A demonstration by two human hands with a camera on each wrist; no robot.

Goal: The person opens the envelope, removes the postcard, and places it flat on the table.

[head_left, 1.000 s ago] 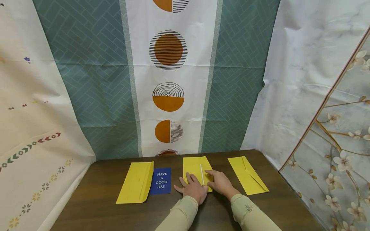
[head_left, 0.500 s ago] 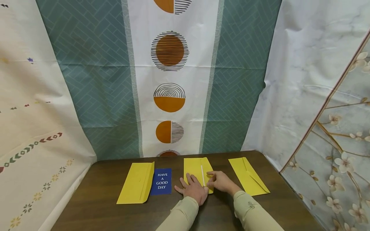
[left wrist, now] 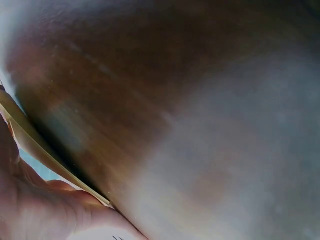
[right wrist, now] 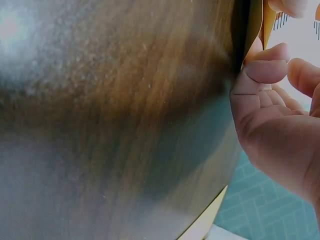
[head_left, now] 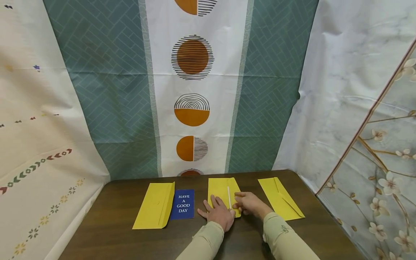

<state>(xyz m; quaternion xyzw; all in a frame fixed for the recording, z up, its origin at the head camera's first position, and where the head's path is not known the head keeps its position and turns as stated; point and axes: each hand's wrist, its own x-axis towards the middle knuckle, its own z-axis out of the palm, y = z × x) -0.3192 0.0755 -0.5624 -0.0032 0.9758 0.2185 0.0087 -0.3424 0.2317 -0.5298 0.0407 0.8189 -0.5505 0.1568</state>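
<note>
In the head view, a yellow envelope (head_left: 217, 187) with a narrow white strip (head_left: 229, 196) along it lies in the middle of the table. My left hand (head_left: 220, 216) rests on its lower part, fingers spread. My right hand (head_left: 251, 204) is at its right side, fingers bent close to the strip; whether they pinch anything is hidden. In the left wrist view, the envelope's edge (left wrist: 60, 167) runs beside my left hand (left wrist: 45, 210). In the right wrist view, the curled fingers of my right hand (right wrist: 280, 125) are by the envelope's slightly raised edge (right wrist: 255, 30).
On the brown table (head_left: 123, 242), another yellow envelope (head_left: 152, 207) lies at left, its right side beside a blue card (head_left: 183, 204) reading "HAVE A GOOD DAY". A third yellow envelope (head_left: 279, 196) lies at right. A patterned curtain (head_left: 191, 126) hangs behind the table.
The right fingertips have shifted slightly and bent a little more at the envelope's right side. My left hand stays in place on the envelope. The head view has shifted slightly.
</note>
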